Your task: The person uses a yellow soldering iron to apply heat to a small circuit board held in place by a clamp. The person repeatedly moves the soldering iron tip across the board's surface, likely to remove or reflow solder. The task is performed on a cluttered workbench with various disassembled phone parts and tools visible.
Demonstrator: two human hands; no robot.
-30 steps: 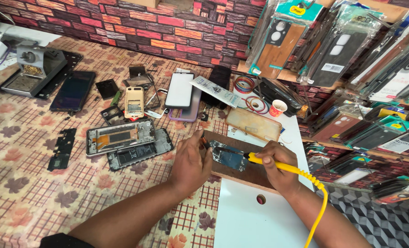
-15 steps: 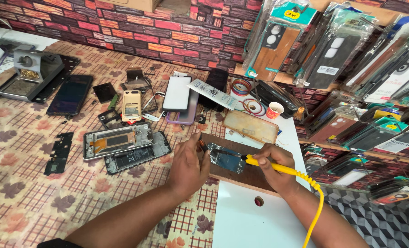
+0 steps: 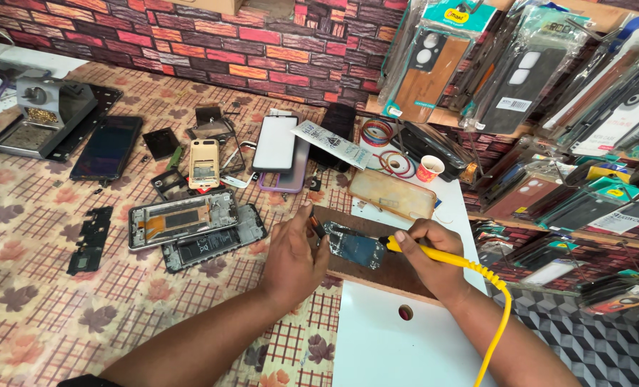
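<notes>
Counter: patterned cloth [image 3: 40, 287], brick wall behind.
Board [image 3: 355, 247]: on wood block [image 3: 391, 269] nr counter's right edge, long axis left-right, btwn hands.
L hand [image 3: 294, 261]: closed, pinching board's left end.
R hand [image 3: 431, 251]: gripping yellow iron [image 3: 434, 252], tip at board's right end.

Your two forearms are bare from wrist to elbow, with no rings or bands on either one. Your left hand [image 3: 292, 259] and right hand [image 3: 434, 252] wear no gloves. A dark cuff edge shows at your left elbow.

matt wooden board [image 3: 398, 269], glossy yellow plastic iron [image 3: 434, 252]
</notes>
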